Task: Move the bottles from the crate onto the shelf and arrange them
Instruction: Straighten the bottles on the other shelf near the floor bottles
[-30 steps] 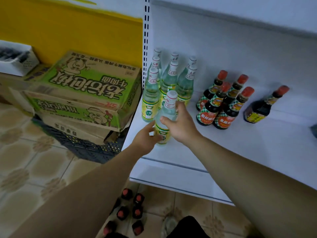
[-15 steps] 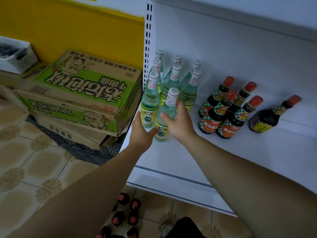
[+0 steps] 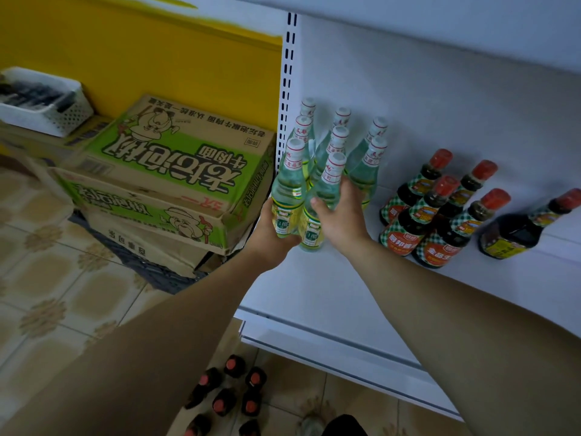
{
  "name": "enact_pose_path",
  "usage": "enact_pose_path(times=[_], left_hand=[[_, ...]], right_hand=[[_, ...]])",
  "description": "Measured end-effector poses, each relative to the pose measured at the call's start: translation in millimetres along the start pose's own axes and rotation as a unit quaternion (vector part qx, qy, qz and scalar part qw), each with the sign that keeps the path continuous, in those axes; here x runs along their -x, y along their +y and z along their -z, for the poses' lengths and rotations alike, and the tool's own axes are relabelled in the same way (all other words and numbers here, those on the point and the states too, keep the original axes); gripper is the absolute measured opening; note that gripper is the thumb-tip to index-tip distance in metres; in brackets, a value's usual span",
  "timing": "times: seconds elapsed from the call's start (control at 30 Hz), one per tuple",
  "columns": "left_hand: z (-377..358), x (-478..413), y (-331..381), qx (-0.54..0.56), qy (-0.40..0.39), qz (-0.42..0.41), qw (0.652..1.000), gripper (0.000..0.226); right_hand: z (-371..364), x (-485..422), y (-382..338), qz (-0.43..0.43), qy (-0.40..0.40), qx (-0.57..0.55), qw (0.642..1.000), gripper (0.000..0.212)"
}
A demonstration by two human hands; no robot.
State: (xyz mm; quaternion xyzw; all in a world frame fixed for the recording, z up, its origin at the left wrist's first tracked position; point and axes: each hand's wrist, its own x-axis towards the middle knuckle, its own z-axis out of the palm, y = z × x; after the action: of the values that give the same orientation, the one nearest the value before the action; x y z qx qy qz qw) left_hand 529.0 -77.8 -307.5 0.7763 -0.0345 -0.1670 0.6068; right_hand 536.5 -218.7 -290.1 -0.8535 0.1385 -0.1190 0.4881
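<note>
On the white metal shelf (image 3: 314,294) stand eight clear glass bottles with white caps and pale green-tinted liquid (image 3: 325,196), grouped at the left end. To their right stand six dark sauce bottles with red caps (image 3: 408,221): five carry green-checked labels, one a yellow label (image 3: 515,234). On the tiled floor below the shelf, nine dark bottles with red caps (image 3: 226,401) are visible, some cut off by the frame edge. Two cardboard boxes (image 3: 176,171) are stacked at left, the upper printed green. One white perforated plastic basket (image 3: 47,114) sits behind them. Two bare hands are in view, left (image 3: 270,240) and right (image 3: 342,218).
</note>
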Motion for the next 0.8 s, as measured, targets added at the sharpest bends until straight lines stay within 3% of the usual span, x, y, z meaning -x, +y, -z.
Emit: enact_pose_path(times=[0.13, 0.3, 0.47, 0.6, 0.8], left_hand=[[10.1, -4.5, 1.8, -0.041, -0.014, 0.031, 0.999, 0.082], [26.5, 4.1, 13.3, -0.098, -0.047, 0.031, 0.994, 0.077], [63.3, 22.6, 17.1, -0.23, -0.133, 0.063, 0.962, 0.087], [90.7, 46.1, 22.5, -0.291, -0.203, 0.054, 0.933, 0.082], [115.0, 102.4, 10.9, -0.328, -0.257, 0.06, 0.907, 0.082]], right_hand=[[1.4, -4.9, 1.7, -0.011, -0.008, 0.018, 1.0, 0.057], [11.2, 5.5, -1.6, -0.028, -0.02, 0.027, 0.999, 0.078], [22.5, 35.9, -23.6, -0.032, -0.022, 0.079, 0.996, 0.076], [26.0, 72.0, -45.4, -0.057, -0.022, 0.11, 0.992, 0.059], [16.6, 147.3, -64.7, -0.132, -0.029, 0.14, 0.981, 0.074]])
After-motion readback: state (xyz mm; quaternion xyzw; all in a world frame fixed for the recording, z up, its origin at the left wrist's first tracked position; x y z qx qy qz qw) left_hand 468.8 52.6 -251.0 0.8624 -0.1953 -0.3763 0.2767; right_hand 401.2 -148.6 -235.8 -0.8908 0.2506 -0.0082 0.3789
